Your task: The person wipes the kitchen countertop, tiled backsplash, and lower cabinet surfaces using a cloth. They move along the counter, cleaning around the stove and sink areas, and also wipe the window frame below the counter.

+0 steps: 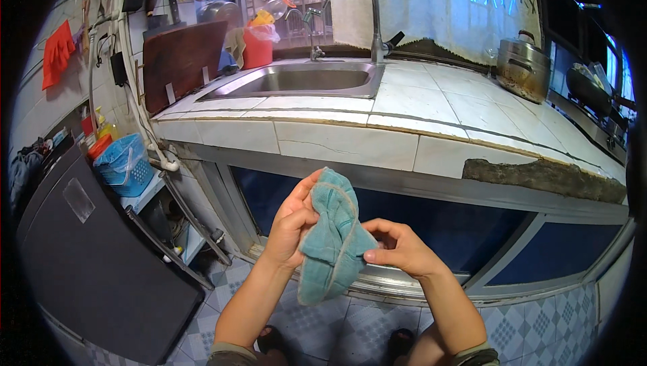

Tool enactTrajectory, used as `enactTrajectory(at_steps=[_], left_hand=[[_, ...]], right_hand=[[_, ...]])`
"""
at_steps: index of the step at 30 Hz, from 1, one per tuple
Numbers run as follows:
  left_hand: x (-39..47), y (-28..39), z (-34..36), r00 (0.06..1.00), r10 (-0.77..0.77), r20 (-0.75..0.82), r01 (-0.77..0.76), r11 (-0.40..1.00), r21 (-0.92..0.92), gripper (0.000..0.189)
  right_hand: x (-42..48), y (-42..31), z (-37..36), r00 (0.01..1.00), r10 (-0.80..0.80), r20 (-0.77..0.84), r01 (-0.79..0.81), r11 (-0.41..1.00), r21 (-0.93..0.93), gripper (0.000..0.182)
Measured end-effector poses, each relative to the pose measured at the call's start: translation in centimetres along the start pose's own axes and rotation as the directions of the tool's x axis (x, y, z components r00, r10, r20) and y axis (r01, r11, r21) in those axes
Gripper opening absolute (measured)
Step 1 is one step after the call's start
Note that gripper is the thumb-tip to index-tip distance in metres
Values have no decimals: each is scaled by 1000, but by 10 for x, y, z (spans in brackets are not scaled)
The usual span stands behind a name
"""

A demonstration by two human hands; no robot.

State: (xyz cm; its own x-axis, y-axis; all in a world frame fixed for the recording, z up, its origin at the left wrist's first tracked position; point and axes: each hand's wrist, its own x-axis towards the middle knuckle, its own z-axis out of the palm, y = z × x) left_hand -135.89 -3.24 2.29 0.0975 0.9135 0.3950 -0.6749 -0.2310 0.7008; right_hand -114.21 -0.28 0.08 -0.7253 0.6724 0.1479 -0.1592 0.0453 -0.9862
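A crumpled teal cloth [331,244] with a pale stitched edge hangs between my hands, in front of the counter. My left hand [295,219] grips its upper left side, thumb pressed on the fabric. At the cloth's right edge, my right hand [397,247] pinches a corner between thumb and fingers; part of those fingers is hidden. Beyond the hands is a white tiled counter [419,88] with a stainless steel sink [313,82] set into it. A tall chrome faucet [376,22] arches over the sink.
A wooden cutting board [184,65] leans at the counter's left, near a red bucket [258,45]. A metal pot [523,67] and a wok [589,90] are at the right. The counter's front edge is broken [541,179]. A dark grey refrigerator [111,255] and a blue basket [126,166] stand left.
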Motion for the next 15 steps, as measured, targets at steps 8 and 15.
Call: enactTrajectory(at_steps=[8, 15], left_hand=[[7, -23, -16, 961, -259, 99, 262, 965, -22, 58], [5, -59, -39, 751, -648, 128, 629, 760, 162, 35]], right_hand=[[-5, -2, -13, 921, -230, -313, 255, 966, 39, 10], [-3, 5, -14, 910, -180, -374, 253, 955, 155, 9]])
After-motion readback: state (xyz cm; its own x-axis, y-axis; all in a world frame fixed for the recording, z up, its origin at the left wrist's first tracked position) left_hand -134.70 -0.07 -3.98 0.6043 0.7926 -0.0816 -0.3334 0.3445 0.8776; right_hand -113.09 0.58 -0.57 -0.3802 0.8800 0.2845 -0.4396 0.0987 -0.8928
